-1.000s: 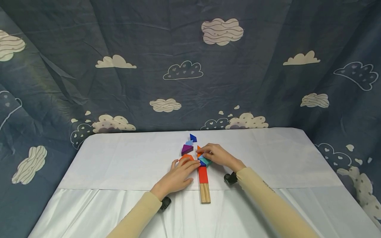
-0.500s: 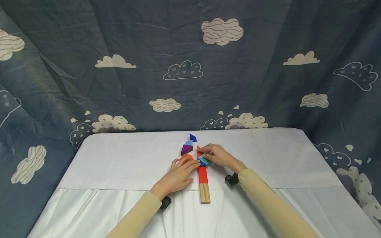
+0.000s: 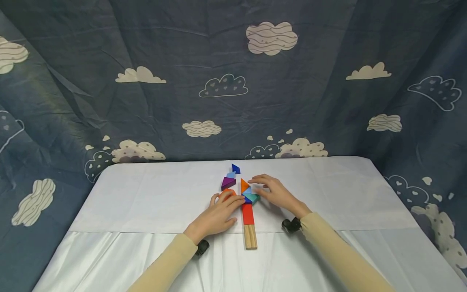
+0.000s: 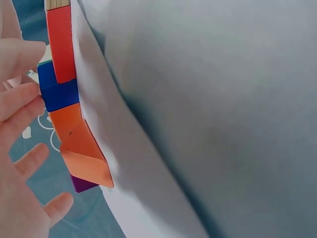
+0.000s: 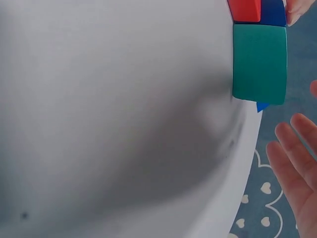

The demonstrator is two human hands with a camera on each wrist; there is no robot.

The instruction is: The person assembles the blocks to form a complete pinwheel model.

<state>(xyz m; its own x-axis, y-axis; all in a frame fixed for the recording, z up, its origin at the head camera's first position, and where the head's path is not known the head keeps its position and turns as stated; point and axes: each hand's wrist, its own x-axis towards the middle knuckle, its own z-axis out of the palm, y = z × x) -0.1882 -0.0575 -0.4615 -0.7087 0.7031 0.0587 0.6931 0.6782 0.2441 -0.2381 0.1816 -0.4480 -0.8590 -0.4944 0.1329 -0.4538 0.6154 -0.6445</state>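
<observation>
In the head view, my left hand (image 3: 218,215) lies palm down with its fingers extended, the fingertips touching a dark blue block (image 4: 58,88) in a row of coloured building blocks. Below that block come a red block (image 3: 247,214) and a plain wooden block (image 3: 250,237). Beside and above it sit a teal block (image 3: 253,198), a light blue triangular block (image 3: 248,190) and an orange triangular block (image 3: 244,186). My right hand (image 3: 275,191) hovers just right of these, fingers loosely extended, holding nothing. An orange-red block (image 3: 229,191) is partly hidden behind my left fingers.
Left of the orange triangle, a purple block (image 3: 228,183), a light blue piece (image 3: 231,174) and another dark blue block (image 3: 236,169) form a line toward the far edge. All lie on a white cloth-covered table (image 3: 146,198). A dark cloud-patterned curtain (image 3: 226,40) hangs behind.
My right hand has let go of the orange and light blue triangular blocks and moved a little to the right, its fingers spreading. The left hand has stayed in place.
</observation>
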